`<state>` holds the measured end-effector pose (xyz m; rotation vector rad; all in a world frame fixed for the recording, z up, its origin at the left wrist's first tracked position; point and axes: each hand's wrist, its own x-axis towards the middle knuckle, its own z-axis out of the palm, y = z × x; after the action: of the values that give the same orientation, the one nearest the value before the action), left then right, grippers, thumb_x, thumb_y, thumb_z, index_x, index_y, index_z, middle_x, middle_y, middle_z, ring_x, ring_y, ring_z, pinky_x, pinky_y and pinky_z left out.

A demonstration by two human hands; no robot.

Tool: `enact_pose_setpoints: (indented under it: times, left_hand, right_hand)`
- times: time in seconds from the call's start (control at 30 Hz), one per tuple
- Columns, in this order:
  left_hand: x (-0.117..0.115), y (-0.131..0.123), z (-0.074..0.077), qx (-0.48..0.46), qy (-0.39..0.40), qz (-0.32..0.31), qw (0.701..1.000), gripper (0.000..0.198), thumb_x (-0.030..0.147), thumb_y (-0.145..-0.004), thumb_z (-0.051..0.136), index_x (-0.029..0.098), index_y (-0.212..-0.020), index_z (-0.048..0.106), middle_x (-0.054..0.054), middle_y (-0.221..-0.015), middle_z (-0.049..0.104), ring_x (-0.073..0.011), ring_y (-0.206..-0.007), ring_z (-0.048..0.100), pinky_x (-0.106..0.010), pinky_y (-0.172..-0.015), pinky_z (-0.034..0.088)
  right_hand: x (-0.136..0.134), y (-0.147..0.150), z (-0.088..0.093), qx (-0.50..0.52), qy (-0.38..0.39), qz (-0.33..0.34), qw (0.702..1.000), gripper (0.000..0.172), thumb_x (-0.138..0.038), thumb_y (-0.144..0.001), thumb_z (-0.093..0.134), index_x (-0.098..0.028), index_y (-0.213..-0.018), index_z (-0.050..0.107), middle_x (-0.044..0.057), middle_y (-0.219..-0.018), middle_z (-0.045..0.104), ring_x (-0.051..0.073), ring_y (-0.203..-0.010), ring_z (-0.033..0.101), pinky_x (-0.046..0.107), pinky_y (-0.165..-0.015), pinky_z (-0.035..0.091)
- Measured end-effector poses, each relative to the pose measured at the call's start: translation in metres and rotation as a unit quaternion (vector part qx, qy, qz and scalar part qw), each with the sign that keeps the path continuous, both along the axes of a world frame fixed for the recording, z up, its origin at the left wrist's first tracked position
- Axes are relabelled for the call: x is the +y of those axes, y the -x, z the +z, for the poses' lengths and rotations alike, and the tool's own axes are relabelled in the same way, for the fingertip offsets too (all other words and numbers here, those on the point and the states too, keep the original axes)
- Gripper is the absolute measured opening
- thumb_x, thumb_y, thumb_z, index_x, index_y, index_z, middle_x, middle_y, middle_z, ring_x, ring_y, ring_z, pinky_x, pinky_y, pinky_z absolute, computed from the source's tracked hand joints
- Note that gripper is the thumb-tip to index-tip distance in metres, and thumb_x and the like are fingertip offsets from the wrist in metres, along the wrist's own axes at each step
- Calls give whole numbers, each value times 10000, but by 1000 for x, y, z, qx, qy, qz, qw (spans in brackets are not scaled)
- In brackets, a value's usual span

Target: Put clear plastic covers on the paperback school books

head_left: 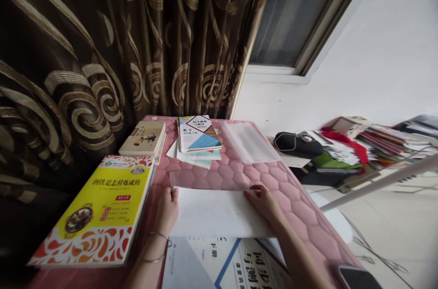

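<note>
My left hand [168, 207] is closed on the left edge of a white sheet [219, 211], its thumb on top. On the opposite side my right hand [262, 202] pinches the sheet's upper right corner. A strip of clear plastic film [208, 180] sticks out past the sheet's far edge. Directly below the sheet, nearer to me, lies a workbook [226, 264] with a white, grey and blue cover. Whether the sheet belongs to that workbook I cannot tell. My forearms flank the workbook, and a thin bangle circles my left wrist.
A yellow book [112, 198] lies at the left, with a beige book [143, 138] behind it. Farther back are a maths workbook [198, 134] on papers and clear plastic covers [249, 142]. A phone [357, 276] sits on the pink padded tabletop [308, 220]; piled items [342, 157] stand right.
</note>
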<state>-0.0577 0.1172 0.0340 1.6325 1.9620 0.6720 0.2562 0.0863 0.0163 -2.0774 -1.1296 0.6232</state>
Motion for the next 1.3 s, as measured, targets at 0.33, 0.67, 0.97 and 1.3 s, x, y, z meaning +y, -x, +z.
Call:
enact_pose_setpoints:
  times: [0.33, 0.67, 0.97, 1.3]
  left_hand:
    - [0, -1, 1, -70, 1, 10, 998, 144, 300, -855, 484, 204, -747, 487, -58, -745, 660, -195, -734, 636, -245, -608, 388]
    - [-2, 0, -4, -168, -36, 2, 985, 153, 357, -785, 486, 212, -738, 467, 34, -631, 555, -157, -638, 578, -245, -590, 425]
    - [-8, 0, 9, -246, -114, -42, 962, 288, 509, -779, 463, 221, -792, 474, 15, -674, 573, -163, -629, 562, -266, -595, 443]
    - [-7, -1, 6, -318, -104, -64, 940, 323, 515, -788, 488, 205, -878, 499, -30, -820, 635, -186, -779, 613, -288, -717, 489]
  right_hand:
    - [-10, -7, 19, -10, 4, 33, 999, 402, -514, -602, 617, -233, -423, 392, -41, -421, 377, 125, -471, 397, 254, -447, 268]
    - [-21, -9, 17, 96, -76, 17, 992, 436, -604, -610, 631, -200, -516, 497, -43, -479, 422, 112, -489, 398, 239, -451, 296]
    - [-36, -7, 26, 276, -151, 5, 949, 402, -560, -619, 717, -214, -753, 564, -15, -634, 570, 144, -537, 499, 244, -447, 378]
    - [-29, -2, 17, 161, -237, -29, 957, 470, -617, -584, 714, -200, -698, 530, -26, -616, 515, 125, -572, 471, 237, -487, 389]
